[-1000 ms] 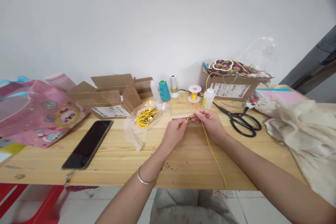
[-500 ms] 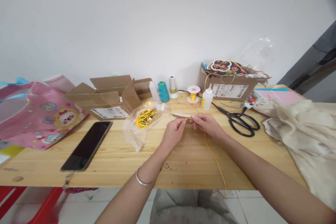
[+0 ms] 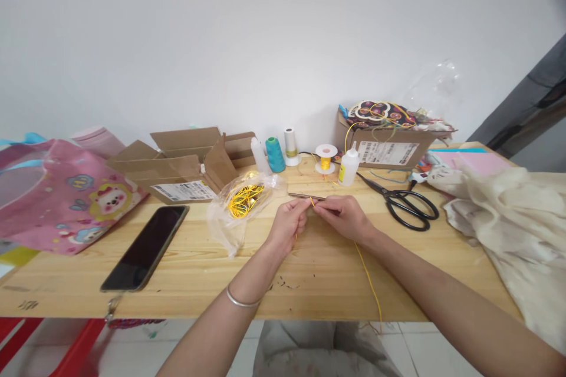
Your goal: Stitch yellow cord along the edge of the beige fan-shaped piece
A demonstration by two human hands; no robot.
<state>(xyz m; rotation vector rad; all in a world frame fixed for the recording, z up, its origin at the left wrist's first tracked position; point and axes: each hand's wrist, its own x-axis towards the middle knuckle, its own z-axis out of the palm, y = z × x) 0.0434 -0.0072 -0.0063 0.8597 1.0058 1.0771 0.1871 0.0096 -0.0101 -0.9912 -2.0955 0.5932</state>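
1. The cord [image 3: 367,277] is thin and yellow; its upper end is held between both hands just above the table [image 3: 309,288]; the rest is trailed across the wood and over the near edge.
2. It is judged very light and limp, with a little spring; its smooth look suggests that it can slide through a loose grip; no fragility is expected, though kinks and tangles are likely; it is best taken near its end, between thumb and forefinger pads, with the two holds kept close so the short span stays taut.
3. The left hand [image 3: 287,225] is closed in a pinch on the cord, the other fingers curled; a bracelet [image 3: 241,301] is worn on that wrist; the right hand [image 3: 347,218] is likewise pinched on the cord, just beside the left.
4. A thin stick [image 3: 303,195] is seen just behind the fingertips; whether it is touched cannot be told.
5. A clear bag [image 3: 241,200] of more yellow cord is laid near the left hand; scissors [image 3: 409,203] are laid near the right.
6. Farther back a spool [image 3: 326,159] and a bottle [image 3: 349,166] are stood; a phone [image 3: 145,247] is laid well to the left; pale cloth [image 3: 517,218] is heaped at the right.
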